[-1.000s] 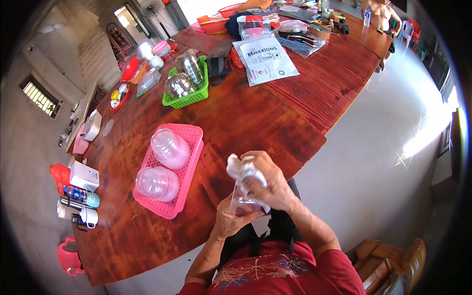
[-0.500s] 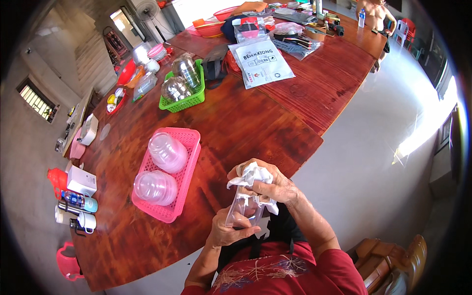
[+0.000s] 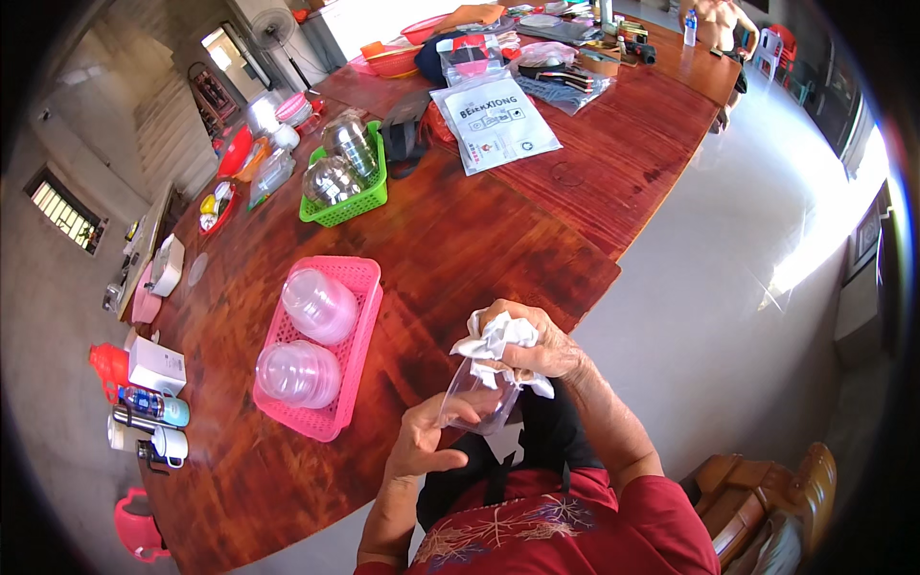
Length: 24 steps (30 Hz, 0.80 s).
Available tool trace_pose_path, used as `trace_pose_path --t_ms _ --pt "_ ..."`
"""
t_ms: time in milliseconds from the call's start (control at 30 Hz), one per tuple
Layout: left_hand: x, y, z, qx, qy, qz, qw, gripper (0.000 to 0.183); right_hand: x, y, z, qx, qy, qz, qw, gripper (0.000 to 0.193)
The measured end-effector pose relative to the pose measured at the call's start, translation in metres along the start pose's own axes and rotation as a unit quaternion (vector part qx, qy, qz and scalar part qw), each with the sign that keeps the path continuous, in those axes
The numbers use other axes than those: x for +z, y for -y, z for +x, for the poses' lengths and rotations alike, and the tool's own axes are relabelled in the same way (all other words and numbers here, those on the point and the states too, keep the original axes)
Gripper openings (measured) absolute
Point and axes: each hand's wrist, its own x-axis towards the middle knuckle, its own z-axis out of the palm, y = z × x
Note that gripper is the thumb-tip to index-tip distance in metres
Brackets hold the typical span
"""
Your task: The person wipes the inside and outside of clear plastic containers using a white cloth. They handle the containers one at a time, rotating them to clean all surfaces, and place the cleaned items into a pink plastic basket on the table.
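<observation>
In front of my body is a clear plastic cup [image 3: 487, 410], tilted, with its upper part against a crumpled white cloth [image 3: 506, 335]. My right hand [image 3: 544, 347] is closed on the cloth, fingers bent over the cup's upper end. At the cup's lower left, my left hand [image 3: 426, 436] has its thumb spread away from the fingers. Those fingers reach to the cup's side and partly show through the plastic; whether they press on it I cannot tell. Left of my hands, a pink basket [image 3: 364, 335] holds two stacks of clear cups [image 3: 299, 374] lying on their sides.
Farther back on the reddish wooden table [image 3: 460, 230] stand a green basket [image 3: 369, 199] with shiny clear containers and a white plastic package [image 3: 494, 125]. Mugs and bottles [image 3: 168, 443] line the left edge. A wooden chair [image 3: 767, 498] is at lower right; a person [image 3: 724, 29] stands beyond the table.
My left thumb has come away from the cup, and that hand has opened and shifted slightly left. The cup tilts more, still by the cloth in my right hand. The whole view has shifted slightly.
</observation>
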Motion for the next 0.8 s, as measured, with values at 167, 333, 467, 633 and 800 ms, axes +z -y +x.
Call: trace_pose_path --t_ms 167,333,467,633,800 --pt "0.015 0.002 0.005 -0.108 -0.115 0.091 0.983 0.053 0.034 0.019 0.011 -0.102 0.03 -0.357 0.928 0.03" --pt "0.02 0.015 0.003 -0.006 -0.191 0.117 0.975 0.047 0.074 0.017 0.003 -0.222 -0.017 -0.573 0.789 0.044" --pt "0.026 0.006 -0.004 -0.093 -0.175 0.116 0.973 0.039 0.052 0.023 0.005 -0.147 -0.036 -0.427 0.891 0.038" --pt "0.022 0.008 -0.001 -0.007 -0.121 0.181 0.976 0.019 0.026 -0.006 0.001 0.069 -0.162 -0.008 0.984 0.029" --pt "0.018 0.013 0.012 0.11 -0.082 0.126 0.982 0.025 0.017 -0.043 -0.011 0.036 -0.212 0.099 0.972 0.028"
